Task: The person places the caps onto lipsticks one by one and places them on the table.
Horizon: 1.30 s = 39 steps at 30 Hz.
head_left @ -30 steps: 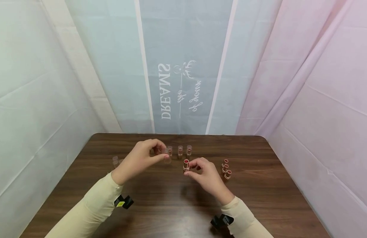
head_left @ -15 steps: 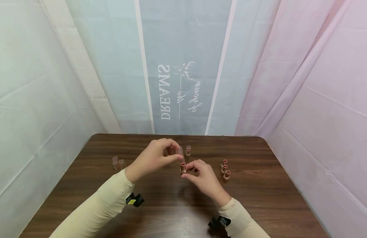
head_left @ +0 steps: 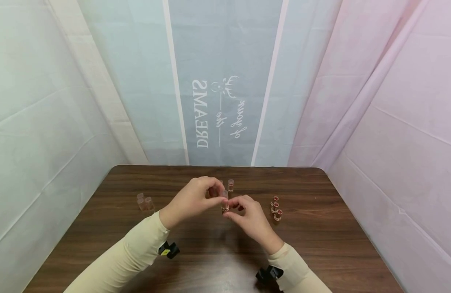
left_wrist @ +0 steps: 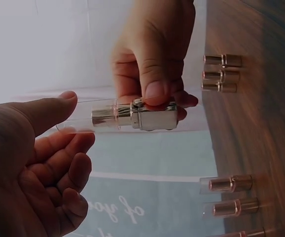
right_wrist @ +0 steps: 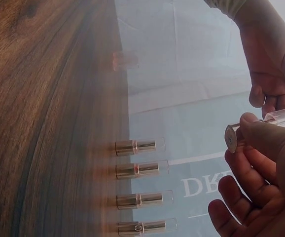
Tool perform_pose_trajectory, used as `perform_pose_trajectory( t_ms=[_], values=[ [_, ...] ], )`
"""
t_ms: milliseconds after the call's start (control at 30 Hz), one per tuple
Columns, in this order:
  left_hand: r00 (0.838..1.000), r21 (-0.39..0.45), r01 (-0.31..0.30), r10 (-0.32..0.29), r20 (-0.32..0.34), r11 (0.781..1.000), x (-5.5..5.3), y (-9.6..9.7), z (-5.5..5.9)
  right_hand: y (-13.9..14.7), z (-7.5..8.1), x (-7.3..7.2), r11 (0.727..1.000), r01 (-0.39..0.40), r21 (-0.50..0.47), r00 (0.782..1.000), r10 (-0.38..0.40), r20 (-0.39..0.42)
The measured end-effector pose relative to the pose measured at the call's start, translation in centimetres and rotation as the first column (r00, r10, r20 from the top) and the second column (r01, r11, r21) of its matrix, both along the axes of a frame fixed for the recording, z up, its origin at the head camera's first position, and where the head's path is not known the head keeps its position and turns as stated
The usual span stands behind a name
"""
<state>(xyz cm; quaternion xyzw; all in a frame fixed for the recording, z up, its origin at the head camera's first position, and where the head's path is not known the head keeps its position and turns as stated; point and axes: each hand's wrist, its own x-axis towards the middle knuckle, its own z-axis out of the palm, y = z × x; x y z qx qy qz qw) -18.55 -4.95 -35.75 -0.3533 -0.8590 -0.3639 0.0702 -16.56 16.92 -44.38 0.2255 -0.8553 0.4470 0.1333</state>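
Over the middle of the table, my right hand (head_left: 251, 217) pinches the square gold base of a lipstick (left_wrist: 157, 120) between thumb and fingers, holding it upright. From above, my left hand (head_left: 192, 201) pinches the top of a clear cap (left_wrist: 82, 114). In the left wrist view the cap surrounds the lipstick's upper gold tube, and its open end reaches close to the collar. The lipstick's red tip is not visible there. Both hands are almost touching around the piece in the head view.
Behind the hands stands a row of capped lipsticks (right_wrist: 141, 169), partly hidden by my left hand in the head view. Three uncapped lipsticks (head_left: 278, 215) stand on the right of the wooden table (head_left: 320, 244). Three clear caps (head_left: 149, 203) stand on the left.
My left hand has moved right with the clear cap, then lowered it over the lipstick. My right hand has shifted slightly left, still holding the lipstick's base.
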Motion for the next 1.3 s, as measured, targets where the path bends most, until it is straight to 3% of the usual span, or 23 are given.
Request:
perform_pose_trajectory(
  t_ms=[367, 700, 1100, 1300],
  values=[
    [1.000, -0.011, -0.026, 0.026, -0.001, 1.000, -0.3, 0.2, -1.0, 0.1, 0.0, 0.0, 1.000, 0.009, -0.009, 1.000, -0.009, -0.017],
    [0.999, -0.001, -0.038, 0.038, 0.008, 0.999, -0.4, 0.2, -1.2, -0.1, 0.2, 0.1, 0.999, -0.005, -0.046, 1.000, 0.005, -0.004],
    [0.998, 0.050, -0.014, 0.011, 0.054, 0.999, -0.1, 0.3, -1.7, -0.4, 0.3, 0.4, 0.999, -0.010, -0.040, 1.000, 0.010, -0.017],
    [0.999, 0.059, -0.006, 0.004, 0.046, 0.998, 0.0, 0.4, -2.0, -0.5, 0.1, 0.6, 0.999, -0.007, -0.037, 1.000, 0.007, -0.002]
  ],
)
